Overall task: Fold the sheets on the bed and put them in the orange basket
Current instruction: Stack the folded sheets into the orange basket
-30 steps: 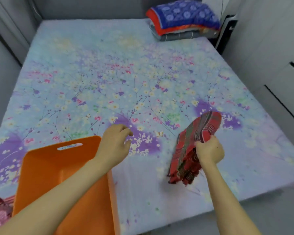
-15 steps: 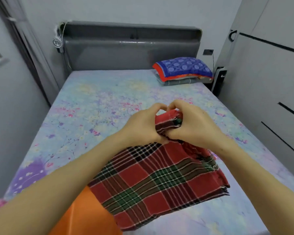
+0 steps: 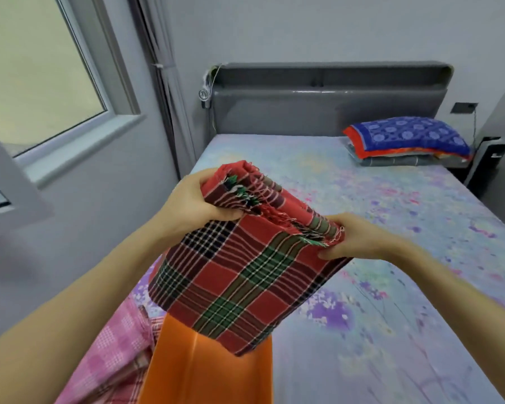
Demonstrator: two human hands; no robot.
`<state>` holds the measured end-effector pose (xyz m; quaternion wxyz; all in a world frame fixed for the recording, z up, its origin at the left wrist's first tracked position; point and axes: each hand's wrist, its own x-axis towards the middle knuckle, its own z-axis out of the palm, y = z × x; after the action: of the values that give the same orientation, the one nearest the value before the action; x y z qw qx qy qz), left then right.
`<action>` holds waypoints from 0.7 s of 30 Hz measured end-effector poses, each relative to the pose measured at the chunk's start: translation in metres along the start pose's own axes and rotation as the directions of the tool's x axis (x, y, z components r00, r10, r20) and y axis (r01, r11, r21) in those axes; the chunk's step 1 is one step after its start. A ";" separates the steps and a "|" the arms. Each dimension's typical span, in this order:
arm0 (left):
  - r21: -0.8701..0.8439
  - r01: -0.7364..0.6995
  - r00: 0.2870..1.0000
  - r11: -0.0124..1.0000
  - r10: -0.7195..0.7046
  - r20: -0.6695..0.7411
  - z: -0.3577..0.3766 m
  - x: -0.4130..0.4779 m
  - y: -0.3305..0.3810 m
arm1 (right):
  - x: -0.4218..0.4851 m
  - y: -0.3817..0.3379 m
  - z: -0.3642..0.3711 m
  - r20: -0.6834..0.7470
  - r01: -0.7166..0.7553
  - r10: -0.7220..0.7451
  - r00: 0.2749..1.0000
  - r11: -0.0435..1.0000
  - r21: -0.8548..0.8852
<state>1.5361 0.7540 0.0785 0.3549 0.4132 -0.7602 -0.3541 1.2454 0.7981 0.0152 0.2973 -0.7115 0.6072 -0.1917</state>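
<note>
L hand (image 3: 193,199) & R hand (image 3: 353,237) each curl tight on a top corner of the red check sheet (image 3: 239,272), so I see it hang flat, just above the orange basket (image 3: 204,371) at the near end of the bed (image 3: 391,316).

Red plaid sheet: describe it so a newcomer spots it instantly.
Over the floral bed, above the orange basket at its near edge, the left hand and right hand hold a folded red plaid sheet. Green stripes and frayed ends set it apart from the pink checked cloth nearby.
</note>
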 end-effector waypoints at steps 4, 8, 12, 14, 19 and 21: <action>-0.015 0.124 0.989 0.992 -0.124 -0.074 -0.039 -0.010 -0.037 | 0.017 -0.024 0.027 -0.183 0.053 -0.053 0.982 0.999 -0.005; 0.149 0.172 0.984 0.974 -0.161 -0.082 -0.077 -0.017 -0.075 | 0.040 -0.063 0.035 -0.104 0.135 -0.135 0.985 0.991 -0.008; 0.270 0.216 0.976 0.938 -0.211 -0.050 -0.090 -0.011 -0.111 | 0.083 -0.081 0.047 -0.069 0.105 -0.117 0.991 0.983 -0.150; 0.317 0.217 0.975 0.923 -0.222 -0.020 -0.093 0.001 -0.123 | 0.100 -0.086 0.050 -0.113 0.073 -0.094 0.989 0.981 -0.178; 0.533 0.034 0.990 0.845 -0.103 0.101 -0.102 0.003 -0.140 | 0.094 -0.093 0.072 -0.250 0.106 -0.183 0.951 0.951 -0.292; 0.583 -0.185 0.965 0.791 0.034 0.260 -0.094 -0.022 -0.161 | 0.070 -0.076 0.107 -0.263 0.174 -0.277 0.924 0.918 -0.356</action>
<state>1.6839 0.6845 -0.0136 0.1323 0.4143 -0.8925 -0.1195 1.3833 0.7560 -0.0214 0.0526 -0.7778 0.5823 -0.2306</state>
